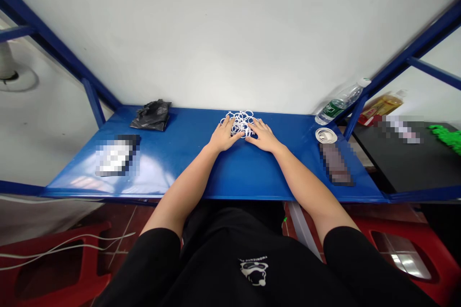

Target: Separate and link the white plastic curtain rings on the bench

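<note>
my left hand point(223, 137), right hand point(265, 137): open, resting on white rings point(242, 121), frame centre
progress: all one heap, none separated

Arms: both bare below short black sleeves, stretched forward and angled inward.
Left hand point(224, 135): laid palm-down, fingers spread and flat.
Right hand point(264, 135): laid palm-down, fingers extended, set just beside the left, fingertips nearly met.

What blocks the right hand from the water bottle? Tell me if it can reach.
Probably yes. The right hand rests by the white rings; bare table lies between it and the water bottle at the wall.
</note>
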Demonstrator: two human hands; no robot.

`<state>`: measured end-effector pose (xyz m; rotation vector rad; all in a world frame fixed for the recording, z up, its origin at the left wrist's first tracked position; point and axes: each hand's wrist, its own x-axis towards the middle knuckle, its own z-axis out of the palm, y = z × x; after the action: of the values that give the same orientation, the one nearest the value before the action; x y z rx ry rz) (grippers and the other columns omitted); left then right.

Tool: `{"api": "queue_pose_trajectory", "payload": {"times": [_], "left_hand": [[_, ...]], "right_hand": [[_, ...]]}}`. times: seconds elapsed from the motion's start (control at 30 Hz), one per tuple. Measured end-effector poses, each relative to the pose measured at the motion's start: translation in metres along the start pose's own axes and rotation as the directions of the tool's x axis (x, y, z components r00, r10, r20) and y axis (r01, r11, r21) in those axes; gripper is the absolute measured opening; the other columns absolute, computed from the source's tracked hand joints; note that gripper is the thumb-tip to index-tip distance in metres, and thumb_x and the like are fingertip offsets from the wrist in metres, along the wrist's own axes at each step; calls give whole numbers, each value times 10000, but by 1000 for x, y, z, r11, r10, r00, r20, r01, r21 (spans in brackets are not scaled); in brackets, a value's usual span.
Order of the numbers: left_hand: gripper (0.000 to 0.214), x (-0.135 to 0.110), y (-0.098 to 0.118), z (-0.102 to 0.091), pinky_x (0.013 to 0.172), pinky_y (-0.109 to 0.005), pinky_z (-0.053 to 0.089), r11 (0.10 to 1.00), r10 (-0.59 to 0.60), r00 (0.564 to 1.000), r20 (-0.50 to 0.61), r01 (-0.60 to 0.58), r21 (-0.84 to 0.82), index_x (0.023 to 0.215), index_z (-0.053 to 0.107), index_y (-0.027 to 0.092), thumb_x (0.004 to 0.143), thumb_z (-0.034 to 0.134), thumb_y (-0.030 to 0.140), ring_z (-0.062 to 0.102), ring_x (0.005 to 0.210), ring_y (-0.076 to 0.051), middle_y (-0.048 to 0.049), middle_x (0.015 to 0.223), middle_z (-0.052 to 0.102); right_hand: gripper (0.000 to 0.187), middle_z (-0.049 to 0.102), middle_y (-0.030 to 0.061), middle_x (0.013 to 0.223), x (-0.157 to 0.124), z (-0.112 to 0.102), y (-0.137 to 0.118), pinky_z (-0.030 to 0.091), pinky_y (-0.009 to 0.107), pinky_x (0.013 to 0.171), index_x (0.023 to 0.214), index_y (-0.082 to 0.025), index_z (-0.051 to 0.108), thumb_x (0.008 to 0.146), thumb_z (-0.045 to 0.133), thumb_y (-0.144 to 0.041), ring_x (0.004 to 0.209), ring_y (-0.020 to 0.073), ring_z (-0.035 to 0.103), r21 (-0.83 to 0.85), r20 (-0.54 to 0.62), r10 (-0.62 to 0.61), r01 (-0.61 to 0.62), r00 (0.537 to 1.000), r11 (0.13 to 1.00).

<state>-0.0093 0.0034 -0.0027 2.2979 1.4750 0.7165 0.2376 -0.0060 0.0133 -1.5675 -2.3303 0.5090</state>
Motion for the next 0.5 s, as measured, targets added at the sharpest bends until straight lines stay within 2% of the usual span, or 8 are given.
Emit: {"api": "queue_pose_trajectory", "payload": {"times": [0.23, 0.4, 0.5], "left_hand": [[841, 1, -2, 1, 1302, -605, 270, 1000, -5, 1000, -1, 5, -22, 1651, 371, 175, 1026, 466, 729, 275, 1635, -385, -241, 1752, 246], [819, 1, 1, 0, 1292, -613, 290, 1000, -8, 1000, -10, 8, -11, 1644, 387, 177, 1027, 492, 705, 300, 1625, -394, -241, 1746, 265], [810, 0, 1, 0, 1289, -620, 298, 1000, -9, 1000, -19, 9, -12, 1646, 381, 179, 1028, 507, 687, 302, 1624, -390, -235, 1740, 286]], "right_hand": [[782, 168, 84, 1805, 1, 2, 4, 156, 668, 1325, 1659, -322, 423, 971, 652, -614, 1674, 398, 83, 19, -38, -11, 11, 999, 1000], [649, 238, 88, 1789, 2, 3, 5, 215, 693, 1299, 1506, -311, 622, 918, 742, -557, 1661, 434, 136, 36, -87, -19, 22, 996, 999], [597, 274, 84, 1779, 2, 2, 3, 204, 720, 1288, 1418, -308, 685, 874, 793, -528, 1657, 443, 150, 51, -116, -5, 11, 993, 999]]}}
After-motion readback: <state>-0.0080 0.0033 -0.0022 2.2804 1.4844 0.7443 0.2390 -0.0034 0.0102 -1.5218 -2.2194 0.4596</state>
